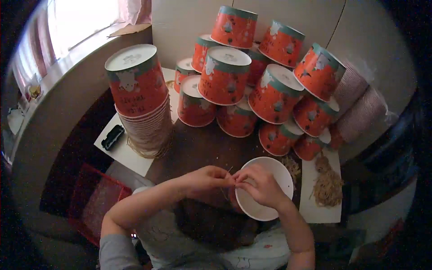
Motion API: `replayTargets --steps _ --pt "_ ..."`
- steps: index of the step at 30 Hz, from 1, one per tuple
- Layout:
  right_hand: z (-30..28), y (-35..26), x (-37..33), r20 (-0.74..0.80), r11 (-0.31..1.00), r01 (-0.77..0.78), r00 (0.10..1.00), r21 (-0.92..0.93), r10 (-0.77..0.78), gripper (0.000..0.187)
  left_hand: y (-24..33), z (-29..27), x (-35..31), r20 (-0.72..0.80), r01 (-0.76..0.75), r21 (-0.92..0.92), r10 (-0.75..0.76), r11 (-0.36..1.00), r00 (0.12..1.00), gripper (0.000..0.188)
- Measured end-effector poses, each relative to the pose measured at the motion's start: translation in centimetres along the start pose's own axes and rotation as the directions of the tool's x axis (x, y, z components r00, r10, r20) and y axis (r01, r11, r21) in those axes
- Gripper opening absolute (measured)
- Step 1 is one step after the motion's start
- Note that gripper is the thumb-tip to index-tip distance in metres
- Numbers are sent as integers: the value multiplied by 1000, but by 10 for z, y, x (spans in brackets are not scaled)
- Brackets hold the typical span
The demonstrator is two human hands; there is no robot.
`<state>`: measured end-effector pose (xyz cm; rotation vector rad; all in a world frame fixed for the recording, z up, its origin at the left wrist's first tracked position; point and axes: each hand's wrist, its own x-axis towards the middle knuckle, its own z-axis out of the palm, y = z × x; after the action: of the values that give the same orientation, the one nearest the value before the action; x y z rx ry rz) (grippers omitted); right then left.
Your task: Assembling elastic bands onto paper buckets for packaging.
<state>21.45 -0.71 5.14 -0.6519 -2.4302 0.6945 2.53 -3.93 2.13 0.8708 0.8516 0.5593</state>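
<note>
An orange bucket with a white inside (270,210) is tilted toward me at the near edge of the brown table. My left hand (207,178) is closed in a pinch just left of its rim. My right hand (260,185) reaches over the bucket's mouth, its fingers pinched together and meeting the left fingertips. Between them runs a thin strand of twine (224,193), its ends sticking out above and below the fingers. How the strand passes through the bucket wall, if it does, is hidden by the hands.
Several upside-down orange buckets with green bands (225,81) are piled at the back. A tall nested stack (139,94) stands at left, beside a black object (112,137). At right lie a tied twine bundle (327,184) and pinkish rolls (362,110). A red basket (92,202) sits lower left.
</note>
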Motion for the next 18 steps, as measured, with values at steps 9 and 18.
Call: replayTargets --steps 9,18 --pt "1 6 -3 37 999 9 999 -45 -7 8 -2 3 -2 -8 -190 194 195 962 981 19" --pt "1 5 -7 117 988 -146 983 58 139 7 -1 6 -2 -27 -161 113 165 981 986 18"
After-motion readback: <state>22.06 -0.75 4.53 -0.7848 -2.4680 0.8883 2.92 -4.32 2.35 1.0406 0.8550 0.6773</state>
